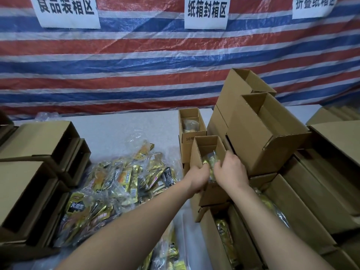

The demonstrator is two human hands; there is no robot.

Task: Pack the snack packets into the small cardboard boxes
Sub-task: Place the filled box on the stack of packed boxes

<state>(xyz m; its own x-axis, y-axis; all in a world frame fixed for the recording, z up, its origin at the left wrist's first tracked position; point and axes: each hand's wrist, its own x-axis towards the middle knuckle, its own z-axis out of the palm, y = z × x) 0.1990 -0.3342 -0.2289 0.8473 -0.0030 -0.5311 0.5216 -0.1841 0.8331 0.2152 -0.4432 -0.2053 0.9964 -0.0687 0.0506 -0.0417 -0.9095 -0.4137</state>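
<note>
A small open cardboard box (206, 147) stands in the middle of the table on top of other boxes. My left hand (198, 179) grips its near left rim. My right hand (230, 171) reaches into the box from the near right, its fingers curled round gold snack packets (209, 159) inside. A loose heap of gold and clear snack packets (120, 184) lies on the table to the left of the box. Another open small box (191, 121) with packets in it stands just behind.
Larger empty boxes (266, 129) are stacked at the right, some lying on their sides. More boxes (37, 162) are piled at the left. Packed open boxes (226, 238) sit near the front. A striped tarp (136, 61) with paper signs hangs behind the table.
</note>
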